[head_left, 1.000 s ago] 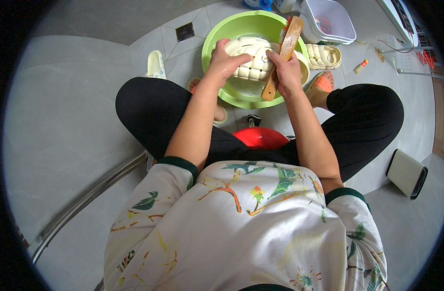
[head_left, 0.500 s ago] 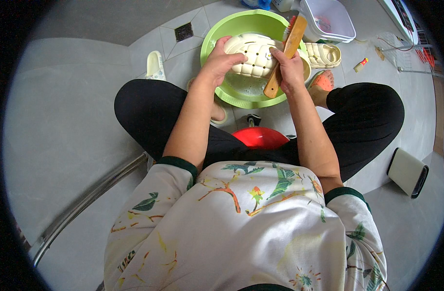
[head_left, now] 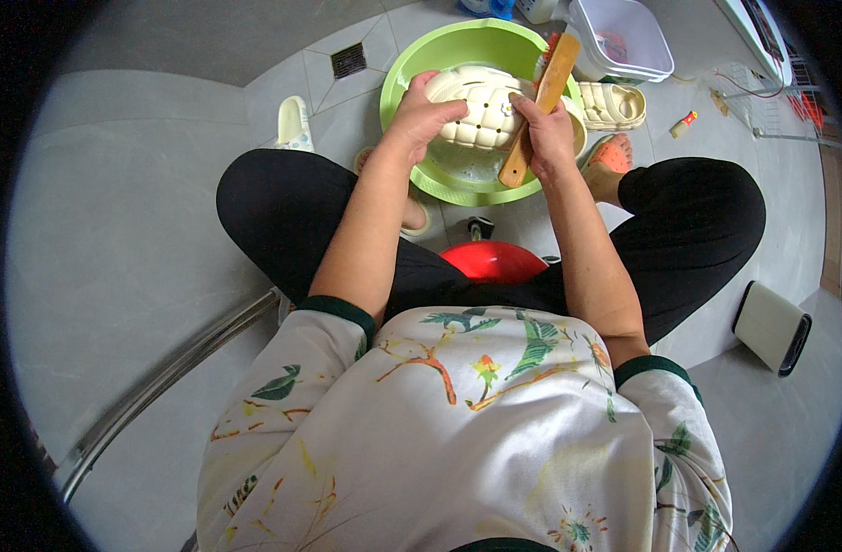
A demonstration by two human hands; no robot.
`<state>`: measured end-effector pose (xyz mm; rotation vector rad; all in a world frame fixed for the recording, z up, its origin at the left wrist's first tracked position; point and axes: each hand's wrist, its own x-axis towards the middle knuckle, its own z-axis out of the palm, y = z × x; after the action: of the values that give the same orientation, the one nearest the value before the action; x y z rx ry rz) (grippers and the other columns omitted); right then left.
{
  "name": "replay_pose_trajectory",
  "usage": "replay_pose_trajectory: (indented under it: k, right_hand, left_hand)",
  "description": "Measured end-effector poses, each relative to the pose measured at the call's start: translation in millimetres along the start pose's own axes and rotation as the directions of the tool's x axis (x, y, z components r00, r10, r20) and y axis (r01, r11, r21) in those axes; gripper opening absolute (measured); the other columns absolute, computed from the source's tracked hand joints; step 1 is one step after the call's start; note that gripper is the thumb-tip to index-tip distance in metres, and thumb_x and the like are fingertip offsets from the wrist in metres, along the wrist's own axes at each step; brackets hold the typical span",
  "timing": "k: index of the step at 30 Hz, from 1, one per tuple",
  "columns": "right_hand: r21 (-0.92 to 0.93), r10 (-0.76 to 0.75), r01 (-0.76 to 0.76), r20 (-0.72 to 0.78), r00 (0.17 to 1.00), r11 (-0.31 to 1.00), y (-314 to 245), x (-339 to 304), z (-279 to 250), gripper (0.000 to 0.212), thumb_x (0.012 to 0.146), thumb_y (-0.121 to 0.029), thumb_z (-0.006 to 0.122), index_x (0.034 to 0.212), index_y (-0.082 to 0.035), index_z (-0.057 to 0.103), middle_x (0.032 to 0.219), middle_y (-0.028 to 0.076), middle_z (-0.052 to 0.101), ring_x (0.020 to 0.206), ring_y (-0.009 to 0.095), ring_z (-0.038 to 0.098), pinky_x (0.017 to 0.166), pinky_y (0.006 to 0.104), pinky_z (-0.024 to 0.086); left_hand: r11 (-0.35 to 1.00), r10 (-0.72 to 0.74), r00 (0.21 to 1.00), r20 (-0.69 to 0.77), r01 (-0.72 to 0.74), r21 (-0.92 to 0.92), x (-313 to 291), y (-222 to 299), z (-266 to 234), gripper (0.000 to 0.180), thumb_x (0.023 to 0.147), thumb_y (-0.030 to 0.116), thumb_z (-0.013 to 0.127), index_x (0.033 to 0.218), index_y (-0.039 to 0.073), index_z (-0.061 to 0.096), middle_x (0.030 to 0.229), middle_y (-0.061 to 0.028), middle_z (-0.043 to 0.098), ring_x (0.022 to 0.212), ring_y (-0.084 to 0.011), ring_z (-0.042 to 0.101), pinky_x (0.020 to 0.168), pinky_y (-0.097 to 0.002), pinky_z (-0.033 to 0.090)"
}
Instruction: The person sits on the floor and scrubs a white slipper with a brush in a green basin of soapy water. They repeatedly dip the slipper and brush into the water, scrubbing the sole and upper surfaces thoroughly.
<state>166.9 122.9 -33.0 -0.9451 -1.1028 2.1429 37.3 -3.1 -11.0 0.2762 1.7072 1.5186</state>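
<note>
A cream clog (head_left: 481,110) with a quilted, holed upper is held over a green basin (head_left: 412,64) with soapy water. My left hand (head_left: 423,115) grips its left end, thumb on the upper. At the clog's right side my right hand (head_left: 548,133) is closed round a scrubbing brush (head_left: 542,110) with a wooden back and reddish bristles, and its thumb presses on the clog. The brush slants up to the right. Fingers under the clog are hidden.
Another cream clog (head_left: 614,106) lies right of the basin, near a clear plastic tub (head_left: 628,46). A white slipper (head_left: 295,124) leans at the left by a floor drain (head_left: 348,61). A red seat (head_left: 494,262) shows between my knees; a metal rail (head_left: 163,382) runs lower left.
Almost nothing differs. The brush has shifted very slightly in my right hand, and both hands keep their hold on the clog.
</note>
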Motion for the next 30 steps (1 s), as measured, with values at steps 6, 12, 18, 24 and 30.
replay_pose_trajectory:
  k: [6,12,18,24,30]
  right_hand:
    - [-0.051,0.002,-0.001,0.023,1.0,0.999,3.2,5.4,-5.9,0.032,0.079,-0.003,0.07,0.106,0.001,0.053,0.091,0.008,0.063,0.074,0.015,0.062,0.066,0.0291,0.052]
    - [0.0,0.036,-0.036,0.008,0.999,0.999,1.4,1.2,-3.4,0.032,0.082,-0.005,0.068,0.11,-0.002,0.054,0.095,0.008,0.064,0.081,0.017,0.065,0.072,0.0305,0.055]
    - [0.061,0.077,-0.076,-0.003,0.997,0.995,8.7,18.2,-15.9,0.032,0.081,-0.008,0.064,0.11,-0.002,0.053,0.093,0.01,0.063,0.08,0.021,0.065,0.073,0.0342,0.056]
    - [0.013,0.246,-0.246,0.018,0.969,0.969,33.7,43.1,-22.8,0.028,0.081,-0.015,0.056,0.104,-0.001,0.049,0.085,0.009,0.056,0.073,0.019,0.057,0.068,0.0348,0.049]
    - [-0.433,0.308,-0.377,-0.223,0.925,0.819,73.4,70.3,-30.5,0.039,0.083,-0.025,0.053,0.108,0.003,0.049,0.09,0.014,0.059,0.074,0.022,0.058,0.067,0.0349,0.047]
  left_hand:
    - [1.0,0.002,1.0,-0.028,-0.001,0.012,-0.2,-1.7,2.0,0.081,0.067,0.005,0.074,0.137,0.001,0.033,0.122,-0.017,0.053,0.111,-0.0255,0.054,0.093,-0.0332,0.045]
    - [1.0,-0.004,0.999,0.048,0.005,-0.007,0.1,-0.7,-5.9,0.078,0.069,0.003,0.071,0.137,0.0,0.033,0.124,-0.0166,0.053,0.11,-0.0251,0.054,0.092,-0.033,0.046]
    - [1.0,-0.012,0.989,0.145,0.015,-0.016,-5.2,4.0,-17.9,0.074,0.069,0.004,0.076,0.133,-0.002,0.038,0.124,-0.0154,0.054,0.111,-0.0245,0.054,0.095,-0.0345,0.044]
    - [0.992,-0.087,0.996,-0.001,0.086,0.088,-5.0,-6.9,-20.1,0.07,0.065,0.009,0.083,0.123,-0.002,0.046,0.117,-0.0145,0.058,0.107,-0.0242,0.056,0.094,-0.0348,0.045]
    - [0.924,0.002,0.998,-0.064,0.023,0.381,6.3,-27.4,-29.8,0.073,0.059,0.015,0.086,0.121,-0.001,0.049,0.115,-0.0166,0.06,0.105,-0.027,0.059,0.091,-0.0348,0.047]
